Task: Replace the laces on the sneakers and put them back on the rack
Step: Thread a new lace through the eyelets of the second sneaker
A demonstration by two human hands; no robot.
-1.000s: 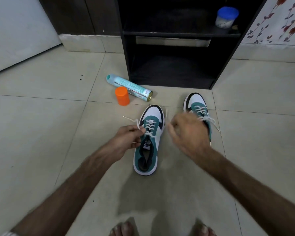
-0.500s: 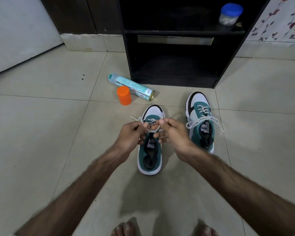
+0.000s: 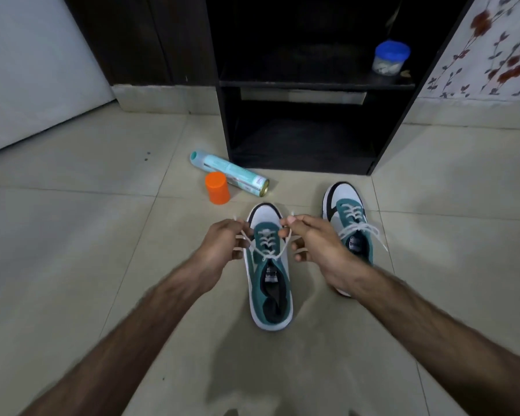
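The left hand (image 3: 222, 244) pinches one free end of the white lace (image 3: 270, 255) and the right hand (image 3: 311, 244) pinches the other, each end nipped between thumb and fingertips with the rest of the fingers curled under. Half a second ago both hands were bunched together over the tongue; now they have drawn apart, to 9 and 3 o'clock of the eyelets, and the lace runs in a taut V from the top eyelets out to each hand. A second ago the right hand was lifted clear and blurred. I judge the lace is threaded through and is being pulled snug, so the bow comes next.

That near sneaker (image 3: 269, 283), teal and white, stands on the floor (image 3: 72, 265) between the wrists, toe toward 12 o'clock. The second sneaker (image 3: 347, 223) sits just beside it at 2 o'clock, its lace already tied in a bow; its heel is hidden behind the right wrist. Neither shoe is on the rack yet.

The floor is pale glossy tile. At 11 o'clock lie a spray can (image 3: 228, 172) on its side and an orange cap (image 3: 217, 187) touching it. The dark rack (image 3: 303, 82) stands at 12 o'clock, its lower bay holding nothing visible, a blue-lidded jar (image 3: 390, 58) on the shelf above.
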